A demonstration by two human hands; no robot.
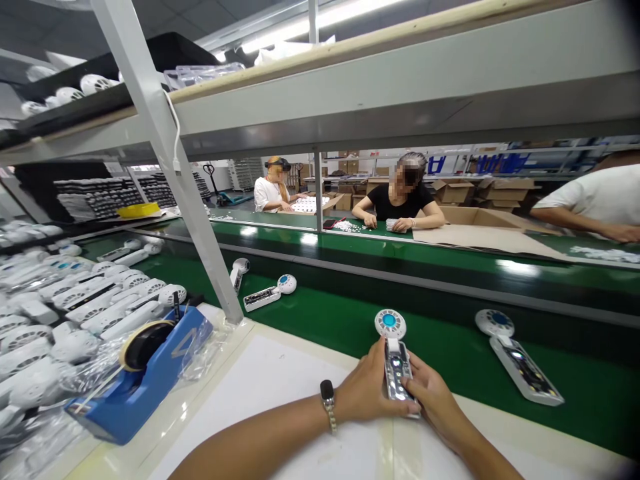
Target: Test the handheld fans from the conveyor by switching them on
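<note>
A white device [397,363] with a round slotted head and blue centre is held between both hands at the near edge of the green conveyor belt [330,313]. Its open body shows a circuit board with small lights. My left hand [367,387] is wrapped round its left side and lower end. The fingers of my right hand [430,393] grip its right side, the thumb on the board. A similar device [523,367] lies on the belt to the right. Another open device [270,293] lies further left, with one more partly behind the post.
A blue tape dispenser [150,393] stands at the left, beside rows of white devices [100,300]. A slanting metal post [170,153] rises in front of the belt. Overhead runs a shelf beam [380,100]. Across the belt, several people sit near small white parts and cardboard.
</note>
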